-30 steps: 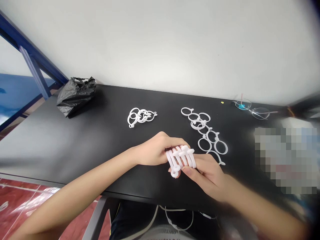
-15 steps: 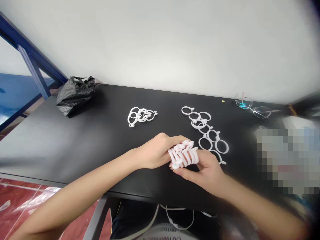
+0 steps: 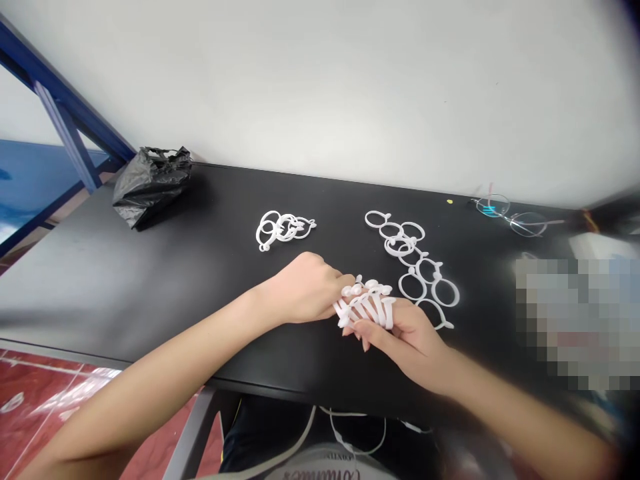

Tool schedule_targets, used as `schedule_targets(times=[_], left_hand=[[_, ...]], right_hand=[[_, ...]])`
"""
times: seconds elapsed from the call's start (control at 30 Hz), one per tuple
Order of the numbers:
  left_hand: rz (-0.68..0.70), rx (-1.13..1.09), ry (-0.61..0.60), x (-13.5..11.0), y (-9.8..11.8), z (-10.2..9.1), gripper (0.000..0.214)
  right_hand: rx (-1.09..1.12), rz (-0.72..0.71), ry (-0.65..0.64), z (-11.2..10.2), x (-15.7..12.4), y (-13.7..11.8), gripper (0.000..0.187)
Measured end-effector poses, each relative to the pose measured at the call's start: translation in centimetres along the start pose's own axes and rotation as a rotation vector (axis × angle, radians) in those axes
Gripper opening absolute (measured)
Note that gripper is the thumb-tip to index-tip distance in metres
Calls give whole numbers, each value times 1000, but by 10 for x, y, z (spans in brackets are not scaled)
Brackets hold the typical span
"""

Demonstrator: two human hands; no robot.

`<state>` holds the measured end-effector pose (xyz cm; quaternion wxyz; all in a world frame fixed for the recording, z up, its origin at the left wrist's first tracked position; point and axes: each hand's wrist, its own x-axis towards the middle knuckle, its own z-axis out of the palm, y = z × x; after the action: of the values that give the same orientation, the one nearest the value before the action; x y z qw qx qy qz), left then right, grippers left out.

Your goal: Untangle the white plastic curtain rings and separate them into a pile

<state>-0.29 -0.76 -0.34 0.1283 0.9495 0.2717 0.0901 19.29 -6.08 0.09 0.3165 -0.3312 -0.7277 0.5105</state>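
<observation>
Several white plastic curtain rings with small eyelets are bunched over the fingers of my right hand, which is closed with its thumb pressed along their near side. My left hand has its fingers curled against the left end of this bunch, seemingly pinching a ring there; its fingertips are partly hidden. Beyond my right hand lies a loose spread of more white rings, some overlapping. A smaller tangled pile of rings rests on the black table beyond my left hand.
A crumpled black plastic bag stands at the back left by a blue metal frame. Eyeglasses lie at the back right near the wall, with a small yellow bit beside them. A blurred-out pixelated area covers the right side.
My left hand has shifted slightly left and up, its fingers now curled tighter at the bunch's end. The rings on my right hand are fanned out differently. The loose rings stay put.
</observation>
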Motion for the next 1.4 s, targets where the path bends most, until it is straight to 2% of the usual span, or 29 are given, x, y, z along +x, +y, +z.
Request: schedule_targets(times=[0.1,0.2,0.37,0.47,0.63,0.73,0.8,0.9,1.0,1.03,1.17,1.23,1.33,1.4], left_hand=[[32,-113,32,-1,-4,-5,44],[26,-284,59,-2,-4,-7,46],[21,-439,35,-3,2,-5,16],[22,-651,49,-2,7,-4,29],[-15,-981,92,1,13,2,7],[-74,-1054,122,3,16,4,5],[-97,-1009,125,3,16,1,8],[-189,-806,194,-2,7,-14,4],[-319,-605,310,-17,-15,-40,4],[-360,-579,290,-24,-25,-50,7],[-506,-601,31,-52,-62,-80,15],[-546,-603,-21,-60,-75,-85,16],[-588,-593,29,-61,-88,-79,13],[-631,-611,105,-59,-96,-71,24]], right_hand=[[-74,-90,-60,-2,-1,-3,22],[-87,-114,-99,-3,-3,-3,22],[80,20,-68,-2,-5,-2,26],[265,123,-114,-2,-4,-3,30],[473,220,-163,-4,-2,-2,40],[511,215,-159,-3,-2,2,39],[531,195,-87,-2,-3,5,32],[511,157,175,-4,-1,8,21],[411,129,466,-13,2,9,21],[393,137,518,-16,3,9,22],[375,208,535,-24,4,7,25],[387,242,524,-23,4,7,24],[477,268,585,-24,7,10,18],[558,275,653,-27,10,11,15]])
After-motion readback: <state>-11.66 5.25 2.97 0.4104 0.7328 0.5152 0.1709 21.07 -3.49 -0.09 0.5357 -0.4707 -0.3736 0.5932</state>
